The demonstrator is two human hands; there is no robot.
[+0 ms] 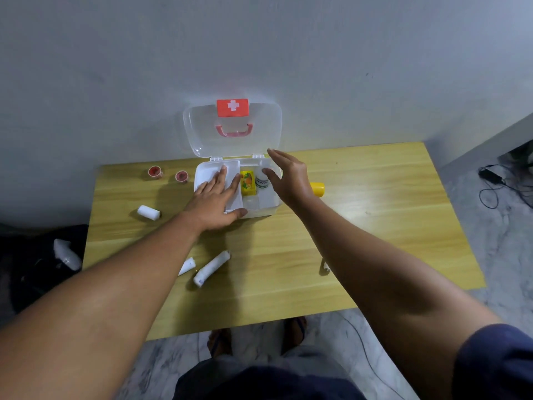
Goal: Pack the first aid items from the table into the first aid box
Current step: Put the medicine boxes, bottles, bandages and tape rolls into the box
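The white first aid box (266, 207) stands open on the wooden table (375, 215), its clear lid (202, 131) with a red cross label leaning against the wall. Inside lie a yellow packet (248, 183) and a white bottle (261, 183). My left hand (216, 202) rests flat on the white inner tray (234, 194), thumb at the tray's near edge. My right hand (288, 176) hovers open over the box's right side. Two red tape rolls (155, 172) (181, 176) and three white bandage rolls (148, 212) (212, 267) (187, 266) lie on the table.
A yellow container (317, 189) lies right of the box, partly behind my right wrist. A small white item (325, 267) peeks out beside my right forearm. Another white roll (67, 254) lies on dark cloth off the table's left edge. Cables (496, 186) run on the floor at right.
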